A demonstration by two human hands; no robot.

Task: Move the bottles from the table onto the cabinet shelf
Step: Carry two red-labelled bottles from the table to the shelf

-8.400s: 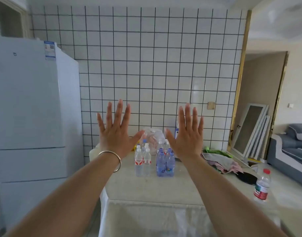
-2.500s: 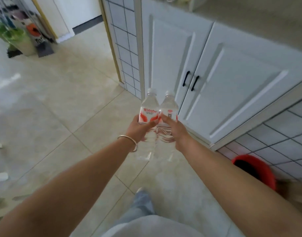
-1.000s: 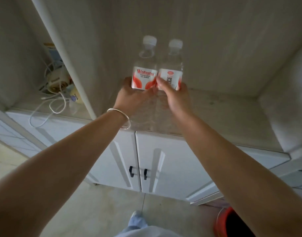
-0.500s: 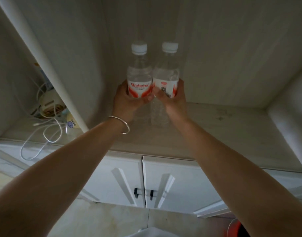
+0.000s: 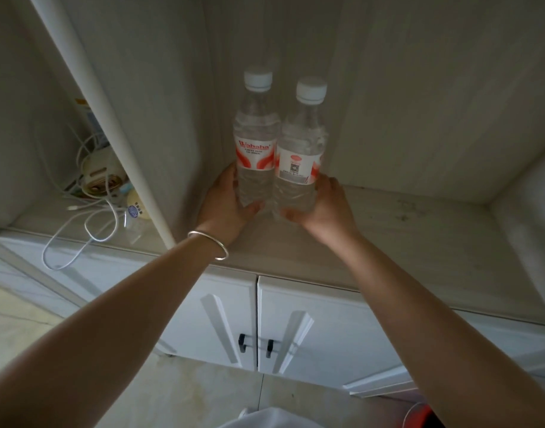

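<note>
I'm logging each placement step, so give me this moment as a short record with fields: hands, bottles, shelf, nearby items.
left hand: grips left bottle low on its body
right hand: grips right bottle low on its body
bottles: upright, side by side, white caps on
cabinet shelf: bottles at its back left corner
neighbouring compartment: white cable and small items

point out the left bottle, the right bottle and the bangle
left bottle [image 5: 255,156], head view, on its red label
right bottle [image 5: 298,166], head view, on its white label
bangle [image 5: 222,254], head view, on the band's lower edge

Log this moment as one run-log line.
left hand: grips left bottle | right hand: grips right bottle | bottles: upright, touching | cabinet shelf: under bottles
</note>
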